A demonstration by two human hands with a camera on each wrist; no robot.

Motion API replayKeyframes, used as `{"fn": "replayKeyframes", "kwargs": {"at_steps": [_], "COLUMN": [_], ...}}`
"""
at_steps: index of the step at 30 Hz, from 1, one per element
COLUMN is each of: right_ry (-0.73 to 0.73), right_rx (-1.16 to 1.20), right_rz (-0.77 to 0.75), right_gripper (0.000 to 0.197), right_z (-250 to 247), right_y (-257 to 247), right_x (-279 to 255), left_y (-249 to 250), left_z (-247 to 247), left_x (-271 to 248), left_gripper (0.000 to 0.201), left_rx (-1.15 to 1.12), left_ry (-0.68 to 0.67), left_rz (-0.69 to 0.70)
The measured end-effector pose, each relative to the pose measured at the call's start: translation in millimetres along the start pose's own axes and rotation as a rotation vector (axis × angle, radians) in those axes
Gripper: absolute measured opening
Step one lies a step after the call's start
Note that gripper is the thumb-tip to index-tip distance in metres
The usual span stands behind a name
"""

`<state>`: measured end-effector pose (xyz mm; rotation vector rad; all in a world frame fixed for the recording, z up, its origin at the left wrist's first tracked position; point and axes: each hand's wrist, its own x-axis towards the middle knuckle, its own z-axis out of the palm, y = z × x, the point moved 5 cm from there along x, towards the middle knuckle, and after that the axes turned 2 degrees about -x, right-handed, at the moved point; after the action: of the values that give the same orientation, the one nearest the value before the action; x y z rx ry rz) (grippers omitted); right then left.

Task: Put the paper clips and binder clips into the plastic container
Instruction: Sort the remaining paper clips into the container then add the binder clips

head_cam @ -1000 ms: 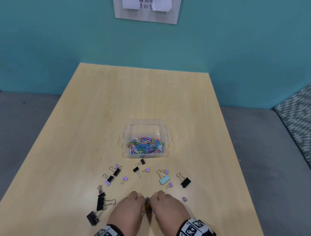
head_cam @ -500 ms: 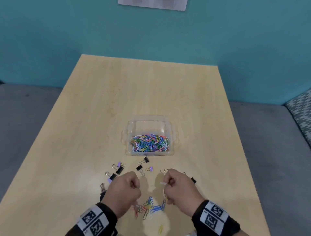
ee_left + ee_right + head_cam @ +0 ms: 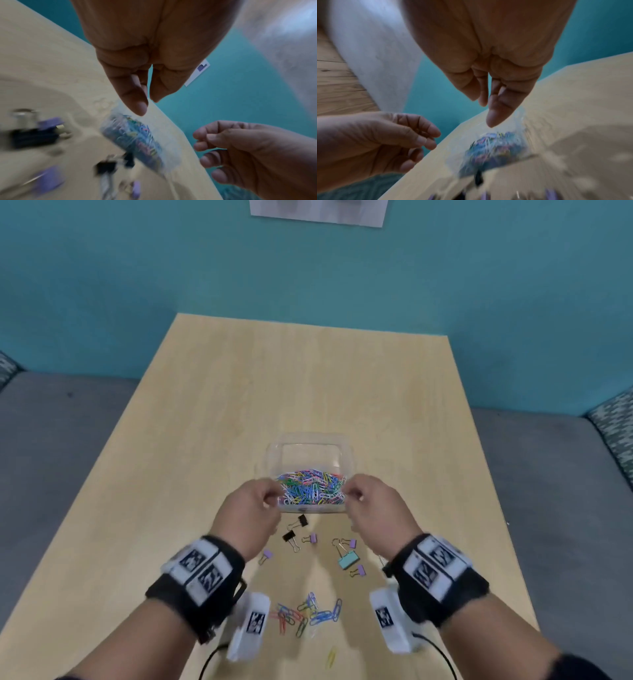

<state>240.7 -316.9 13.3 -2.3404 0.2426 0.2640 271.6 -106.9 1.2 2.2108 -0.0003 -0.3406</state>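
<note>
- Over the container's (image 3: 310, 446) near edge, the left hand (image 3: 250, 513) and right hand (image 3: 375, 510) hover with fingers loosely curled, holding nothing visible.
- Only the head view shows loose paper clips (image 3: 305, 613) on the table (image 3: 205, 412).

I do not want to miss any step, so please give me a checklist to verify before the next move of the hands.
1. Plastic container has no lid on: ok.
2. Room left inside it: ok, the far half is bare.
3. Loose paper clips inside: not ok, they lie on the table.
4. Teal binder clip inside: not ok, it lies outside, with smaller ones around.
5. Left hand and right hand empty: cannot tell, fingers curled.
</note>
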Motion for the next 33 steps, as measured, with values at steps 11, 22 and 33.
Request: {"fn": "replayKeyframes", "kwargs": {"at_steps": [11,22,33], "right_ry": [-0.368,-0.144,-0.217], "right_rx": [-0.452,-0.402,-0.534], "right_rz": [-0.081,-0.254,-0.288], "right_gripper": [0.086,0.030,0.036], "right_z": [89,120,121], "right_y": [69,44,39], "right_x": [-153,-111,-111], "left_y": [-83,-61,-55], "left_z": [51,83,85], "left_x": [-134,-104,-112], "left_gripper": [0.071,0.034,0.008], "left_rx": [0.475,0.519,0.612], "left_ry": [-0.387,-0.294,-0.337], "left_rz": [0.106,0.276,0.260]}}
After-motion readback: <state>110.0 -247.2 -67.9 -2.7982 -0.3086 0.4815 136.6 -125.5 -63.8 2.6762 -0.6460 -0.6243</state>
